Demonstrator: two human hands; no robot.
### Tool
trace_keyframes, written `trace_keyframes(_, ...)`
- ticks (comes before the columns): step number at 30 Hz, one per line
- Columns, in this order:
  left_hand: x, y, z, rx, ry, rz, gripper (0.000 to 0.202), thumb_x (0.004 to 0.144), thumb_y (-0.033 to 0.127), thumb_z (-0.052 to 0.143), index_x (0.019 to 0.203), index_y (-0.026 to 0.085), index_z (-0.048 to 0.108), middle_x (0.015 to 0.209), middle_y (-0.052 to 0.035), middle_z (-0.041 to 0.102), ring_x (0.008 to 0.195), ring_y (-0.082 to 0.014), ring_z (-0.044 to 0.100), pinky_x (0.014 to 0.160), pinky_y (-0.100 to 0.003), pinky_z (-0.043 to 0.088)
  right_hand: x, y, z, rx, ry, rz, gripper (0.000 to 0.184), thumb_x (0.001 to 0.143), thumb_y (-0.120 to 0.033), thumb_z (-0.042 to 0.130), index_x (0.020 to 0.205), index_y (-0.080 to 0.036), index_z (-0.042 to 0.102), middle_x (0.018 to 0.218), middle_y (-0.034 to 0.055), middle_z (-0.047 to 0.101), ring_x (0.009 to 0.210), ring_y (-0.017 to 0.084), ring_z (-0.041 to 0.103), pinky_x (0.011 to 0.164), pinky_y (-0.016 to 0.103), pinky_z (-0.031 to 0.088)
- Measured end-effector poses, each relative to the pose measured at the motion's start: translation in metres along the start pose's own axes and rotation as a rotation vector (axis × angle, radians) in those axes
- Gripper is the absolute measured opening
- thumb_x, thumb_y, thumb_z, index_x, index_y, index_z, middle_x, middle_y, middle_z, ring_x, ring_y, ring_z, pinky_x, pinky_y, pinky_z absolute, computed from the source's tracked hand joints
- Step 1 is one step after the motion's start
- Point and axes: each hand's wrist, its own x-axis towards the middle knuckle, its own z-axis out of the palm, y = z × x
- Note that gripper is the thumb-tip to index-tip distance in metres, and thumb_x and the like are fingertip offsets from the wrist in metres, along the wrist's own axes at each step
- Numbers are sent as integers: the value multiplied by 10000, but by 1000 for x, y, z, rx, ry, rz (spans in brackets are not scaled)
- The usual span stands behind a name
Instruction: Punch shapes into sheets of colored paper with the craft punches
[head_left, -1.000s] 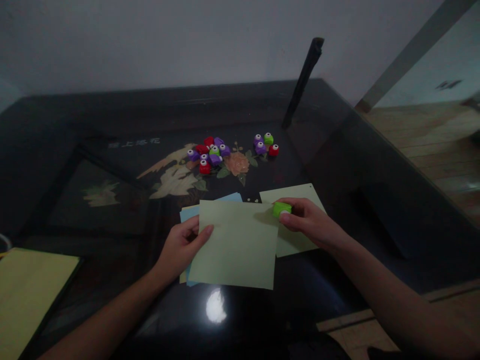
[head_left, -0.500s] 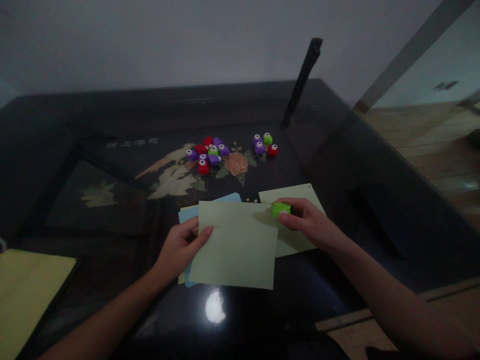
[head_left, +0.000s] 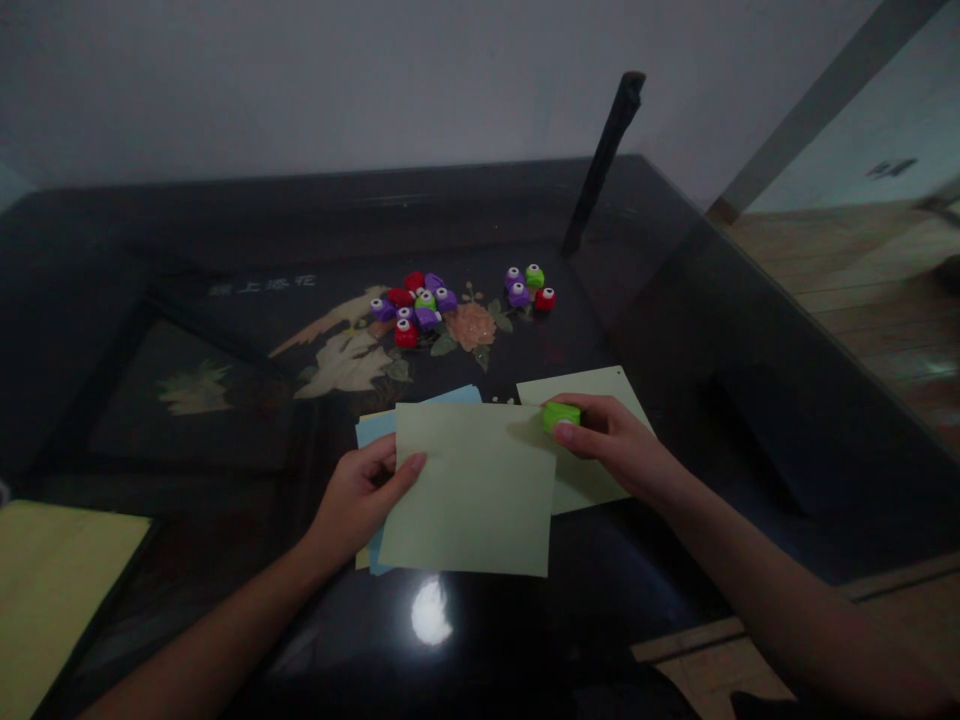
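My left hand (head_left: 367,490) is closed on the left edge of a pale green sheet of paper (head_left: 469,500), thumb on top and fingers underneath. My right hand (head_left: 607,440) pinches a small green hole punch (head_left: 561,416) at the sheet's upper right corner. That corner is partly covered by the punch, so whether it sits inside the slot cannot be seen. Behind the held sheet, blue paper (head_left: 450,396) and a bit of yellow show at the left. Under the right hand lies another pale green sheet (head_left: 592,480) with a tiny dark hole in its far corner.
Several red, purple and green punches with eye shapes (head_left: 426,318) lie in a cluster, with a smaller group (head_left: 517,294) to its right. A dark upright post (head_left: 604,165) stands at the back. Yellow paper (head_left: 67,590) lies far left on the glossy black table (head_left: 225,620).
Almost nothing differs. Both hands keep the same hold on the sheet and the punch; the view has shifted very slightly.
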Motion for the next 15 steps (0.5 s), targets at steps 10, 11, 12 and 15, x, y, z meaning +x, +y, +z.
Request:
trace_keyframes(10,0,-3,0,-11,-2,-17,266,809,416,612,732,165,652,552,9,606,517,-153,582,452,-222,457,-1,0,1,24,-5,9,296,735,-447,729,732,-172,618,675,-24,487,575,82,385,509,229,272)
trace_keyframes(11,0,-3,0,-12,-7,-21,262,811,413,609,751,162,657,563,7,612,520,-154,584,456,-224,458,-1,0,1,19,-5,10,293,734,-445,730,733,-173,621,668,-26,485,571,82,380,510,229,273)
trace_keyframes(12,0,-3,0,-14,-13,-24,259,813,409,605,772,160,661,573,4,616,524,-155,586,460,-226,459,-1,0,1,14,-7,13,290,734,-444,730,737,-173,625,663,-27,484,568,83,376,510,230,274)
trace_keyframes(15,0,-3,0,-20,-25,-26,252,815,399,596,800,155,661,568,9,600,513,-149,573,458,-224,448,-1,0,0,-1,-10,15,284,741,-443,724,749,-174,633,665,-27,490,566,84,373,510,232,275)
